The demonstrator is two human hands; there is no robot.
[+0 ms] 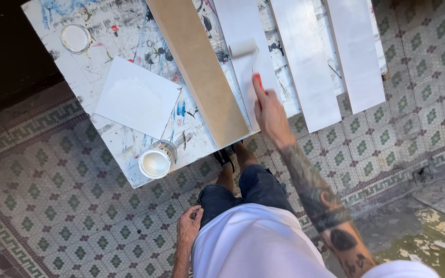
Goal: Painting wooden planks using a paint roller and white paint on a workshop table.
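Patterned tile floor (78, 206) under a paint-splattered table (124, 154); right hand (270, 114) grips a red-handled paint roller (244, 50) lying on a white board (243, 31), ahead of the hand. Left hand (188, 226) rests loosely open on the thigh, holding nothing, with an open paint can (156, 160) nearby

The counter (78, 72) is splashed with blue, black and red paint, and white boards (305, 62) are laid beside a tan one (202, 72). The roller (243, 50) is given a red handle, and the floor (68, 206) is patterned with green rosettes on pale mosaic.

Sunlit patterned mosaic tile floor (78, 216) under a paint-smeared table (104, 36).
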